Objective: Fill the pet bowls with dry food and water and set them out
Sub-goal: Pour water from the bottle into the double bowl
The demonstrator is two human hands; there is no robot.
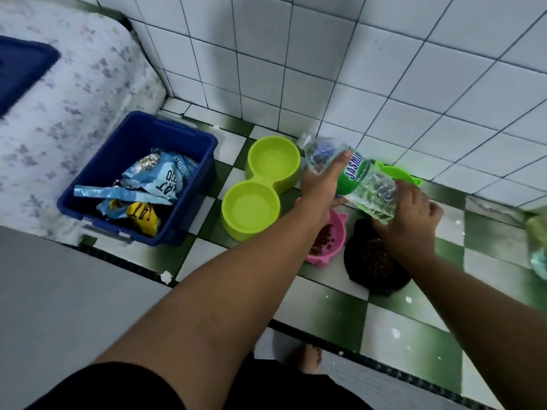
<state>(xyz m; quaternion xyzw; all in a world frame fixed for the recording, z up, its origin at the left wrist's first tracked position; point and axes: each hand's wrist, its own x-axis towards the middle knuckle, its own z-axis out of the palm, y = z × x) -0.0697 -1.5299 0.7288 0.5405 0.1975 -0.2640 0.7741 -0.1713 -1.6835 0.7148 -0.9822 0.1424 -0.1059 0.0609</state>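
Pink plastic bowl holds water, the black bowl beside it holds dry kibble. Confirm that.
Wrong on the pink plastic bowl: the head view shows brown kibble in it, not water. The black bowl beside it does hold kibble.

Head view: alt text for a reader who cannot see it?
The left hand and right hand hold a tilted water bottle, its neck toward a lime double bowl. A pink bowl and a black bowl hold dry food; a blue bin of cat food bags sits left.
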